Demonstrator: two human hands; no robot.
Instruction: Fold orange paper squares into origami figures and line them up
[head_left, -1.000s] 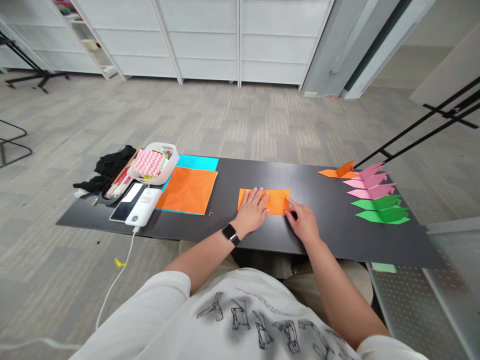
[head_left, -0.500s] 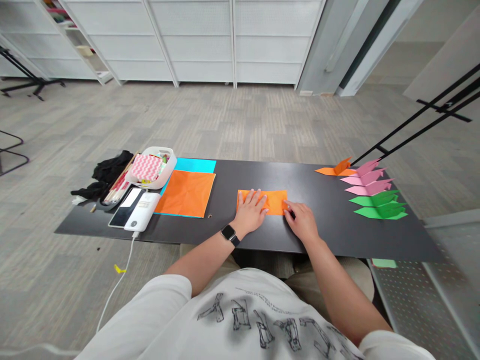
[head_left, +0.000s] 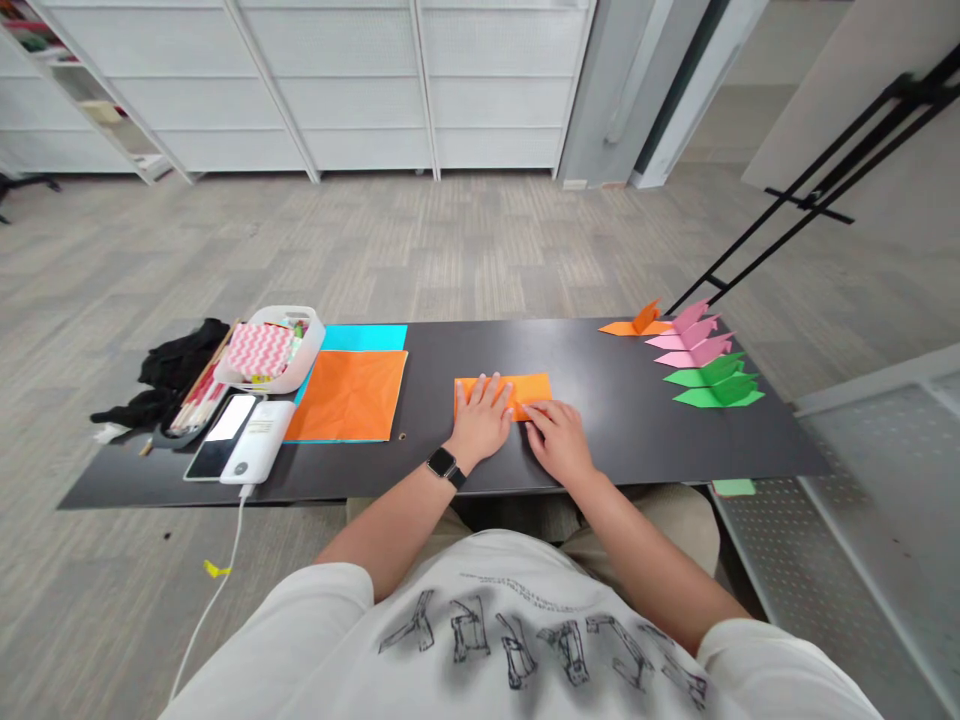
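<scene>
A folded strip of orange paper [head_left: 537, 386] lies flat on the dark table in front of me. My left hand [head_left: 480, 422] rests on its left half with the fingers spread, pressing it down. At the paper's near edge, right of the left hand, my right hand [head_left: 558, 438] touches the strip with its fingertips; the fingers are partly bent and the thumb stands apart. Some of the paper is hidden beneath both hands. Left of it, an orange sheet [head_left: 349, 395] lies over a blue sheet [head_left: 367, 338].
Folded paper birds line the table's right end: an orange bird [head_left: 639, 322], several pink birds [head_left: 694, 335] and green birds [head_left: 716, 385]. At the left are a white basket [head_left: 311, 345], a phone [head_left: 217, 445], a corded white power bank [head_left: 259, 445] and black cloth [head_left: 184, 355].
My right hand has slid left along the paper's near edge, from its right end towards my left hand. The left hand stays spread on the paper. The view has turned slightly right.
</scene>
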